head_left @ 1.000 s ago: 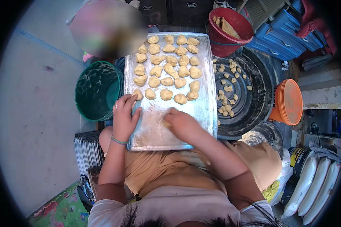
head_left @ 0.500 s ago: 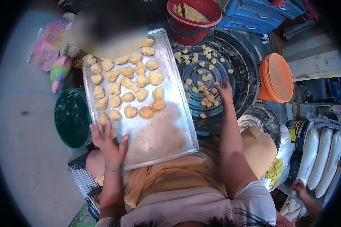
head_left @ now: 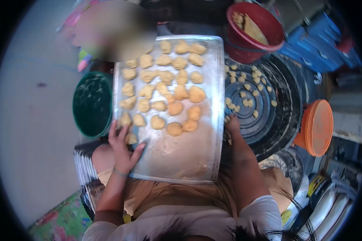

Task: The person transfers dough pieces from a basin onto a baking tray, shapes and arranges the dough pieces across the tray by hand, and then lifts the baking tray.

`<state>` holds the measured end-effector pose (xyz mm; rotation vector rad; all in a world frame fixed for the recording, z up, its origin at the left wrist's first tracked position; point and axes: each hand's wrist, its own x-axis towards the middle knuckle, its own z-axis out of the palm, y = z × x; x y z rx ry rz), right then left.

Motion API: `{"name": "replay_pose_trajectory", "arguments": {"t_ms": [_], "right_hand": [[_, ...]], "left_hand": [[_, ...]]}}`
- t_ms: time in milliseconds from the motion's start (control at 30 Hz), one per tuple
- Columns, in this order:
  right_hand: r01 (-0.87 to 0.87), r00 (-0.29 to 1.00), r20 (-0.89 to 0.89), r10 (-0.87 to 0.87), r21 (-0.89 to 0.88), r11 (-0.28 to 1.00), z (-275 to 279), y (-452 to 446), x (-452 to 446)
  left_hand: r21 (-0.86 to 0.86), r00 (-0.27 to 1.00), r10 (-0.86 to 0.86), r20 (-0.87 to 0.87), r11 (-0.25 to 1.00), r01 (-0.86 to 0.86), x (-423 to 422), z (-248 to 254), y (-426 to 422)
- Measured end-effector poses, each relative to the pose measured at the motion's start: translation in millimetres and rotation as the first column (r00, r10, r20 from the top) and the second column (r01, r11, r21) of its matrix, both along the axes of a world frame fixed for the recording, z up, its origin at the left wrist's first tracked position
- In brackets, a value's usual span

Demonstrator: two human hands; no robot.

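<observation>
A metal baking tray (head_left: 169, 160) rests across my lap, with rows of dough lumps (head_left: 157, 122) over its upper and middle parts. My left hand (head_left: 125, 156) lies on the tray's lower left edge, thumb spread from the fingers, beside a dough lump (head_left: 131, 139). Beyond the tray's right edge, my right hand (head_left: 232, 125) is low over the black basin (head_left: 287, 116), its fingers curled around small dough pieces (head_left: 228, 119); part of the fingers is hard to see. More small dough pieces (head_left: 247, 103) are scattered on the basin's ringed bottom.
A green bucket (head_left: 90, 108) stands left of the tray. Behind the basin is a red bucket (head_left: 245, 50) with dough inside; an orange bucket (head_left: 317, 128) is to the right. Blue drawers (head_left: 309, 44) stand at the back right. Stacked trays (head_left: 84, 160) sit by my left leg.
My view has shifted and the tray has straightened. My right hand has come back toward the tray's edge; the cluster of dough pieces beside it is gone from the basin's middle.
</observation>
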<state>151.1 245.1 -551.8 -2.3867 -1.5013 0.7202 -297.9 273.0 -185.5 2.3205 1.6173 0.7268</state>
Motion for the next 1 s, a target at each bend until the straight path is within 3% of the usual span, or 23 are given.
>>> {"name": "replay_pose_trajectory", "arguments": {"t_ms": [33,67,100,133,167,200,300,367,500,533,567,600,667,733,767,867,933,1000], "right_hand": [[0.029,0.983,-0.182,-0.001,0.151,0.988,-33.2,-11.6,13.0],[0.305,0.772,-0.587,-0.245,0.004,0.952,-3.7,-10.9,14.6],[0.470,0.356,-0.823,-0.443,-0.253,0.846,32.5,-8.7,16.4],[0.554,0.272,-0.812,-0.517,-0.307,0.774,20.9,-6.5,40.5],[0.636,0.093,-0.913,-0.396,-0.252,0.730,39.3,-4.0,49.7],[0.584,0.134,-0.936,-0.325,-0.191,0.789,84.7,1.1,53.6],[0.467,0.256,-0.965,-0.054,0.075,0.881,264.6,20.3,24.4],[0.284,0.312,-0.948,0.060,0.153,0.946,360.4,17.4,-10.7],[-0.168,0.455,-0.823,0.340,0.295,0.941,452.9,10.7,-108.6],[-0.273,0.473,-0.793,0.385,0.284,0.919,464.6,9.2,-142.9],[-0.344,0.573,-0.661,0.484,0.342,0.874,453.9,8.8,-171.3],[-0.422,0.650,-0.506,0.567,0.381,0.823,433.8,8.1,-197.4],[-0.467,0.828,-0.116,0.548,0.397,0.790,408.1,-2.9,-251.4],[-0.567,0.823,0.163,0.544,0.306,0.765,394.9,-14.8,-278.5],[-0.561,0.828,0.183,0.530,0.280,0.779,393.8,-22.0,-282.6],[-0.503,0.855,0.133,0.502,0.452,0.737,403.2,-35.4,-271.3],[-0.400,0.879,-0.034,0.477,0.495,0.772,409.8,-28.0,-246.4],[-0.360,0.926,0.072,0.370,0.457,0.813,402.9,-11.1,-220.8]], "left_hand": [[0.009,0.998,0.008,0.063,1.000,-0.008,-2.4,-3.1,1.2],[0.012,0.992,0.009,0.126,1.000,-0.011,-5.4,-5.3,-0.1],[0.047,0.988,0.010,0.154,0.999,-0.017,-5.9,-3.3,-0.8],[0.037,0.967,0.024,0.255,0.999,-0.035,-6.9,-3.8,-1.9],[0.048,0.992,-0.011,0.127,0.999,0.004,-8.5,4.6,-0.7],[0.049,0.999,-0.049,-0.001,0.998,0.049,-10.1,12.6,1.5],[-0.033,0.992,-0.069,0.110,0.997,0.073,-17.9,6.4,7.6],[-0.017,0.988,-0.086,0.128,0.996,0.089,-22.7,1.6,13.7],[0.092,0.982,-0.074,0.174,0.994,0.059,-17.2,16.3,14.8],[0.142,0.988,-0.079,0.133,0.988,0.060,-14.2,20.0,15.9],[0.188,0.993,-0.083,0.089,0.980,0.065,-9.8,22.7,16.8],[0.232,0.995,-0.085,0.045,0.970,0.073,-6.9,24.4,18.5],[0.193,0.992,-0.126,-0.018,0.973,0.127,-4.1,10.3,28.2],[0.155,0.984,-0.159,-0.079,0.973,0.170,-0.8,3.0,33.9],[0.149,0.984,-0.152,-0.096,0.975,0.165,1.6,0.0,34.7],[0.303,0.995,-0.085,-0.057,0.948,0.098,6.0,9.3,26.4],[0.220,0.990,-0.136,0.038,0.967,0.124,2.0,19.4,15.0],[0.121,0.975,-0.211,0.076,0.972,0.201,0.5,26.4,0.0]]}}
